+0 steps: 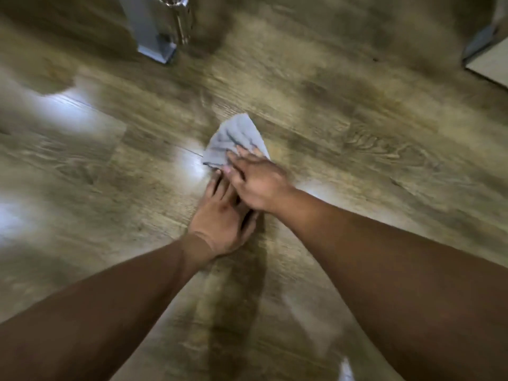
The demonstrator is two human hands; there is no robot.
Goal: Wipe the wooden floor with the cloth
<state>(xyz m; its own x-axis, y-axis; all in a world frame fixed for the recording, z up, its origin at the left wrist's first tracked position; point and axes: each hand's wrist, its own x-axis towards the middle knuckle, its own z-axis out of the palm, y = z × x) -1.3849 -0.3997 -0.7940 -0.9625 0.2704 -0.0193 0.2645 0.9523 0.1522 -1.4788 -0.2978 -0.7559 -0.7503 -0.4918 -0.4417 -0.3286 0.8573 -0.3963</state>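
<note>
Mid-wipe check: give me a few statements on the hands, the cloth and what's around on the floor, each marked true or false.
1. The right hand presses flat on the grey cloth. True.
2. The cloth is lifted clear of the wooden floor. False: it lies on the floor.
3. The left hand lies partly under the right hand. True.
4. The cloth is bright red. False: it is light grey.
5. A metal post stands on the floor beyond the cloth. True.
</note>
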